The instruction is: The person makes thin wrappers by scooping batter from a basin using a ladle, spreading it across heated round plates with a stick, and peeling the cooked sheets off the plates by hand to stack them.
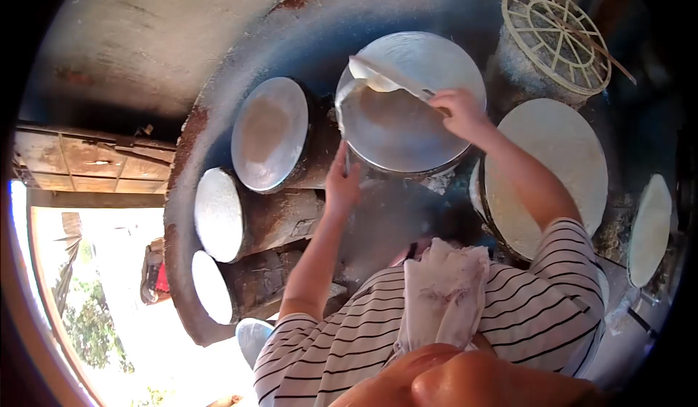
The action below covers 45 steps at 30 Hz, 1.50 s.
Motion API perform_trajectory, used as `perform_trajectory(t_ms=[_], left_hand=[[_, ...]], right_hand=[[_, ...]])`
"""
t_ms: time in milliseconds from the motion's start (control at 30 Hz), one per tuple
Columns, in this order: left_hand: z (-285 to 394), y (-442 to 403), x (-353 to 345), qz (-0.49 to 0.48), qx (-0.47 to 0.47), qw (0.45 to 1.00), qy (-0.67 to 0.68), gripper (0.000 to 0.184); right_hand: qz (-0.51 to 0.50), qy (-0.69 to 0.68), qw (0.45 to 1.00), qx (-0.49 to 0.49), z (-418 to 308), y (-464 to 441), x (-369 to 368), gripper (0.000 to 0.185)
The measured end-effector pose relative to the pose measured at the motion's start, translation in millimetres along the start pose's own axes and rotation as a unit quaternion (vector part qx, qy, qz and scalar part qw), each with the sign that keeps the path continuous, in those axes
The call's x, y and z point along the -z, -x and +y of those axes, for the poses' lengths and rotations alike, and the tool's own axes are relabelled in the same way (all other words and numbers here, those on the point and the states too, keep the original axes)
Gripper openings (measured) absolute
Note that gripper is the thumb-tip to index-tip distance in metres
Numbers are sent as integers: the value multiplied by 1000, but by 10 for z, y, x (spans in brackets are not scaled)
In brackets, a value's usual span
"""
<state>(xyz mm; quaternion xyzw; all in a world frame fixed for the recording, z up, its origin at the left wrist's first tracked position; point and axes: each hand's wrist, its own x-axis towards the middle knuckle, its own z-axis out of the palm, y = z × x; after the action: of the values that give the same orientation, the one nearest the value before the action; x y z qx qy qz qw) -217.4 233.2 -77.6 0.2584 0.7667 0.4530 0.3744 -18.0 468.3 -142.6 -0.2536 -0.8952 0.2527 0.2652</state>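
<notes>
A large round griddle [407,139] lies in front of me, pale around a brown patch. My right hand [462,114] is closed around the handle of a long flat spatula [396,75], which reaches left across the griddle. Whitish, soft-looking material [381,83] hangs at the spatula's far half; I cannot tell exactly what it is. At the griddle's near left edge, my left hand [342,180] is closed on a thin-handled tool [340,115], whose pale upper part stands along the rim. The exact kind of this second tool is unclear.
Another griddle with a brown patch [267,134] sits to the left, with a smaller white-topped pan [218,215] below it. A wide pale round surface [549,171] lies under my right arm. A spoked round rack [556,40] tops a container at upper right.
</notes>
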Motion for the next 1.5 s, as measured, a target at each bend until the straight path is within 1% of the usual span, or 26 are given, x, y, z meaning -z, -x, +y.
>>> perform_trajectory(t_ms=[100, 133, 167, 200, 267, 300, 367, 400, 500, 600, 633, 733, 867, 900, 1000, 1033, 1100, 1133, 1200, 1233, 1300, 1333, 1367, 1400, 1467, 1500], left_hand=[[-208, 46, -63, -5, -39, 999, -21, 59], [-365, -35, -103, -2, -93, 994, -53, 59], [-515, -120, -144, 5, -148, 985, -85, 59], [-662, -207, -185, 15, -201, 972, -116, 60], [-372, 44, -252, -11, -109, 988, -109, 59], [-277, 180, -255, -15, -58, 993, -99, 58], [-175, 403, -254, -19, -28, 994, -108, 57], [-201, 481, -241, -17, -56, 989, -135, 57], [-134, 671, -241, -50, 15, 974, -220, 57], [-140, 622, -324, -64, 33, 981, -178, 57], [-188, 588, -358, -66, 25, 984, -163, 57], [-339, 711, -257, -79, 11, 987, -140, 57], [-360, 947, -111, -74, -30, 991, -112, 58], [-341, 959, -89, -81, -34, 990, -114, 58], [-286, 875, -104, -68, 37, 992, -103, 60], [-271, 866, -75, -59, 42, 992, -105, 60], [-388, 1077, 24, -40, 19, 993, -112, 59], [-460, 1120, 109, -33, 35, 998, -34, 58], [-577, 1092, 258, -19, 56, 990, 125, 56], [-259, 1023, 197, 5, 70, 995, 70, 56], [-391, 801, 97, 22, 36, 995, -93, 57], [-386, 707, 56, 17, 9, 994, -108, 57], [-385, 616, 15, 12, -19, 992, -122, 57], [-423, 747, -7, -10, -36, 997, -69, 57], [-506, 904, -36, -35, -20, 999, 20, 56], [-482, 846, -32, -41, 5, 998, 52, 56]], right_hand=[[47, 71, 994, -74, 266, 74, 446, 36], [45, 98, 988, -111, 440, 21, 451, 34], [63, 76, 993, -61, 579, -64, 343, 33], [28, 51, 998, -40, 558, -192, 314, 33], [-47, -7, 999, -7, 333, -373, 171, 33], [-47, -37, 998, 2, 278, -382, 84, 33], [-52, -55, 996, 48, 262, -313, 43, 35], [-58, -53, 995, 66, 257, -286, 78, 36], [-112, -77, 985, 105, 594, -418, 314, 36], [-18, 36, 999, 27, 778, -702, 396, 35], [-73, -11, 995, 61, 763, -796, 308, 35], [-147, -155, 973, 86, 566, -620, 245, 37], [-274, -166, 947, 2, 784, -623, 571, 38], [-248, -128, 960, -23, 884, -703, 447, 40], [-157, -214, 960, 90, 898, -858, 148, 43], [-231, -199, 950, 63, 749, -823, 252, 44], [-284, -179, 942, 26, 699, -658, 610, 42], [-314, -166, 935, 8, 734, -572, 706, 42], [-309, -158, 938, -21, 944, -564, 729, 41], [-305, -161, 938, -43, 940, -453, 689, 41], [-249, -179, 952, -25, 771, -321, 495, 42], [-214, -180, 960, -11, 670, -366, 494, 42], [-244, -159, 957, -19, 546, -274, 596, 42], [-263, -164, 950, -21, 520, -135, 761, 42], [-220, -211, 951, -53, 739, 204, 870, 42], [-138, -229, 960, -79, 866, 347, 714, 42]])
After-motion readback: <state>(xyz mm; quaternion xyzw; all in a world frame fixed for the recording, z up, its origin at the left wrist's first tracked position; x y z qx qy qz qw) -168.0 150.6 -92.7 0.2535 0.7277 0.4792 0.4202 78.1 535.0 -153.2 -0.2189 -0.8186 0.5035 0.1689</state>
